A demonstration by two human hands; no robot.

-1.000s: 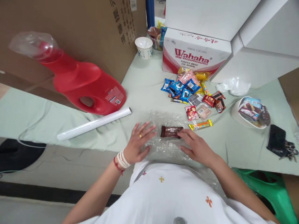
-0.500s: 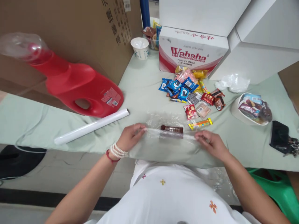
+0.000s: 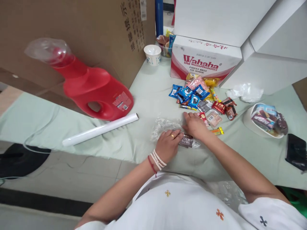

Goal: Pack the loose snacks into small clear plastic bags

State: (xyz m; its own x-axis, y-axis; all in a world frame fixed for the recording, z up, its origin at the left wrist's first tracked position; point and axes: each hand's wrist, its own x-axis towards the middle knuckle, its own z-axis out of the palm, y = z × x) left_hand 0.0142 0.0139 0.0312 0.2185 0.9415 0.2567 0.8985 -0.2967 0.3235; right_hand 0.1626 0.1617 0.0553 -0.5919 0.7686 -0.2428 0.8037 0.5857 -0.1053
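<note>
A brown wrapped snack bar (image 3: 187,141) lies on the table near its front edge, with clear plastic film (image 3: 159,127) folded over and around it. My left hand (image 3: 169,143) is closed on the film over the bar's left end, fingers together. Just beyond the bar, my right hand (image 3: 194,126) has its fingers bent down on the film; its fingertips are partly hidden. Partly behind my right hand is a red snack packet (image 3: 203,117), and a yellow stick packet (image 3: 218,130) is beside its wrist.
A pile of snacks (image 3: 194,94) lies before a Wahaha box (image 3: 203,60). To the left are a white roll (image 3: 100,129) and a red jug (image 3: 100,89). At the right stand a white tub (image 3: 251,123) of snacks and a black pouch (image 3: 296,151). A paper cup (image 3: 153,55) is behind.
The film, earlier stretched between my hands in front of the bar, is now over it. My left hand moved right onto the bar; my right hand moved left and farther away.
</note>
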